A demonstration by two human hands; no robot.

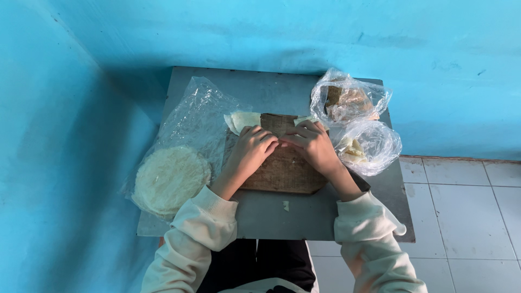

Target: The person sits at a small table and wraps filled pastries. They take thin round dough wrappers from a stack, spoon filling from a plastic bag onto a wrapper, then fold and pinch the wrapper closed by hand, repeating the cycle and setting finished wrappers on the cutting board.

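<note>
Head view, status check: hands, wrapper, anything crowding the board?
Left hand and right hand fingertips together, pressing thin pale wrapper sheet on brown wooden cutting board. Clear plastic bags with filling close right; round wrapper stack in plastic left.

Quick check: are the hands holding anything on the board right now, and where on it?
Both hands, left hand and right hand, press on a pale wrapper on the wooden board, fingers over its middle; whether they grip it cannot be told.

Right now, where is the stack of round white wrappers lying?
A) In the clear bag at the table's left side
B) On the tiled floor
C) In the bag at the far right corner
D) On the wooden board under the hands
A: the stack of round white wrappers lies inside the clear bag at the left of the table, apart from the wooden board where both hands work.
</note>
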